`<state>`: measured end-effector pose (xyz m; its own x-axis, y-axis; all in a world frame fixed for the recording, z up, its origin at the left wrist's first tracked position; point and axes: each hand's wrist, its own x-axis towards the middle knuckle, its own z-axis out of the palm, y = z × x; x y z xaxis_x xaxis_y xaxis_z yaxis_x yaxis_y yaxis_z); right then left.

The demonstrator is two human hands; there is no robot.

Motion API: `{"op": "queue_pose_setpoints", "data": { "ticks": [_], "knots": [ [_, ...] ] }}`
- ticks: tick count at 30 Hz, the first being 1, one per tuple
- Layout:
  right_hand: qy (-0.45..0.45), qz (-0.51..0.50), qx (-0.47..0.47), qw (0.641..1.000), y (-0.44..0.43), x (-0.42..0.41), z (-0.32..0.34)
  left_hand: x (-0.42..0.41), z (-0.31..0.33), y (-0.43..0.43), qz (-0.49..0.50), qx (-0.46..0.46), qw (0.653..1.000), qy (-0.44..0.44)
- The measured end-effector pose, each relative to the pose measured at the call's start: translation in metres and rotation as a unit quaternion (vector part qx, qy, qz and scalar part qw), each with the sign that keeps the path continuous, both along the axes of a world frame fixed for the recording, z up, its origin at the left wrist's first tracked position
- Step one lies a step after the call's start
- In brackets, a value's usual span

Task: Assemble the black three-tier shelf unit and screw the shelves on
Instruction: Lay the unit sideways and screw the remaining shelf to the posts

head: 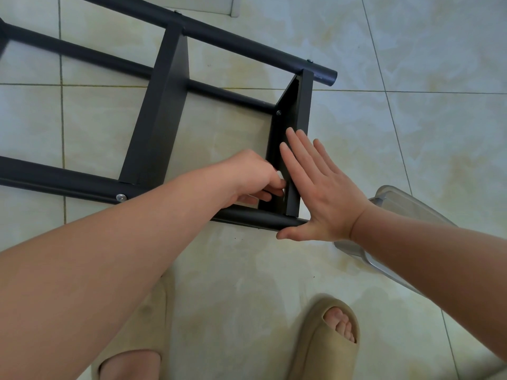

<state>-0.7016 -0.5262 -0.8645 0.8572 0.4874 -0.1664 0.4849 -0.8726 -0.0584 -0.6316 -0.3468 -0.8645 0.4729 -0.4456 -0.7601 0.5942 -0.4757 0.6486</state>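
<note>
The black shelf unit [164, 105] lies on its side on the tiled floor, its round posts running from upper left to lower right. The end shelf [297, 119] stands on edge between the posts. My right hand [315, 193] lies flat with straight fingers against that shelf's outer face, thumb on the near post [255, 216]. My left hand [255, 176] reaches inside the frame with curled fingers at the shelf's lower inner corner, pinching a small pale thing [280, 175] that I cannot identify. A silver screw head [121, 198] shows on the near post.
A clear plastic container [395, 204] sits on the floor just right of my right wrist. My two feet in beige slippers [326, 338] stand at the bottom of the view. Pale floor tiles surround the frame.
</note>
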Motion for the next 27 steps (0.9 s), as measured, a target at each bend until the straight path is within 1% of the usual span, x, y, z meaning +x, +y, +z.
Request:
{"op": "queue_pose_setpoints", "data": {
  "ticks": [6,9,12,20,27],
  "knots": [
    [0.014,-0.011,0.015,1.000,0.0007,-0.0014,0.0000,0.0019,-0.0010,0.0018,0.026,-0.028,0.999,0.008],
    [0.021,-0.012,0.028,0.999,0.0005,-0.0007,-0.0010,0.0013,-0.0003,0.0020,0.003,-0.026,1.000,0.014],
    [0.023,-0.012,0.033,0.999,-0.0001,-0.0007,-0.0018,0.0001,0.0004,0.0011,-0.021,-0.022,1.000,0.002],
    [0.023,-0.010,0.032,0.999,-0.0005,-0.0005,-0.0022,0.0005,-0.0032,0.0026,-0.053,-0.018,0.998,-0.012],
    [0.027,-0.012,0.031,0.999,-0.0001,-0.0003,-0.0018,0.0006,-0.0019,0.0053,-0.085,-0.021,0.995,-0.050]
  ]
}}
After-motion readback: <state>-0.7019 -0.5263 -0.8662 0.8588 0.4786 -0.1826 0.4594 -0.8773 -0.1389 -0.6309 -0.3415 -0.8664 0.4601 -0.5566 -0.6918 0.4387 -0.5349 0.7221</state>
